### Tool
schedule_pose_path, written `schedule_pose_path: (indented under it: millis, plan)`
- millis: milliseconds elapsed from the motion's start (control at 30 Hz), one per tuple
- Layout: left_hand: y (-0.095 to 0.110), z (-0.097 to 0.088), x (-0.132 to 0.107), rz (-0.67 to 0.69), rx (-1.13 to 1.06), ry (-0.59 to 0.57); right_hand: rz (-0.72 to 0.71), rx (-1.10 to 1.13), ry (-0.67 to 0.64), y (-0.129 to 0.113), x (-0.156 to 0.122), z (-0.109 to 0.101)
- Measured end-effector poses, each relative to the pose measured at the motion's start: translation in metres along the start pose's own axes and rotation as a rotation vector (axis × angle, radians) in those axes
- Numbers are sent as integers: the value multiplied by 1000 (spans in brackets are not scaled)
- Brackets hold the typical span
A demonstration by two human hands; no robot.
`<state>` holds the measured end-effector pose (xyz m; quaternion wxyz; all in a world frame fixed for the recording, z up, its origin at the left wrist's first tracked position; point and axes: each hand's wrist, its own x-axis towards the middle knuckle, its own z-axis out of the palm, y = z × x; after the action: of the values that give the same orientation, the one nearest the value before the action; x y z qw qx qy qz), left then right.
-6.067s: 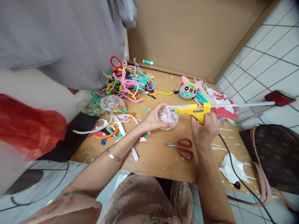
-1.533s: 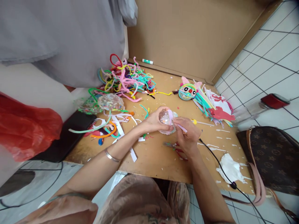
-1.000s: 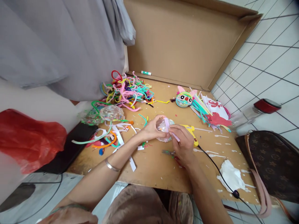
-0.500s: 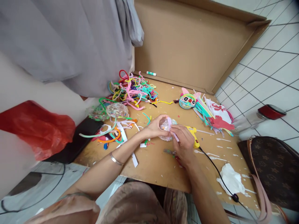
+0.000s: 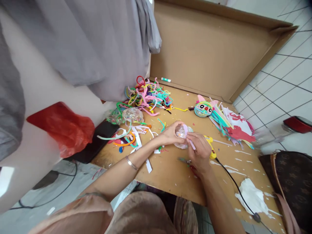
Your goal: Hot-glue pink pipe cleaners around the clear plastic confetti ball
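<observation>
My left hand (image 5: 171, 134) is wrapped round the near-left side of a clear plastic ball (image 5: 180, 132) with bits of colour in it. A lilac pipe cleaner (image 5: 185, 129) lies across the ball's face, its loose end sticking out toward me. My right hand (image 5: 200, 150) pinches that pipe cleaner against the ball's right side. Below the right hand, partly hidden by it, is a pair of scissors (image 5: 183, 160) with red handles. A yellow glue gun (image 5: 211, 148) lies just right of the right hand.
Pipe cleaners (image 5: 148, 94) are heaped at the back left, near another clear ball (image 5: 133, 115). A decorated cat-faced figure (image 5: 204, 109) lies at the back right. Crumpled tissue (image 5: 252, 196), a black cord (image 5: 230, 178) and a brown bag (image 5: 290, 175) are on the right; a red plastic bag (image 5: 65, 130) is left.
My view has shifted, so everything appears farther right in the picture. Both hands keep their hold on the ball and the lilac pipe cleaner, with little visible change.
</observation>
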<state>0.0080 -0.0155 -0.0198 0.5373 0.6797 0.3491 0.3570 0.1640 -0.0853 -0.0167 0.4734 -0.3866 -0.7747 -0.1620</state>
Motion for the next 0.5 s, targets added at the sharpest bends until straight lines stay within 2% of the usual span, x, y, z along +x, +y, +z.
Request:
schedule_pose_path:
  millis: [133,500]
  plan:
    - [-3,1,1,12,53,33,0,-8,-5,1,-1,1]
    - [1,0,0,15,56,29,-9,-14,18,1,-1,2]
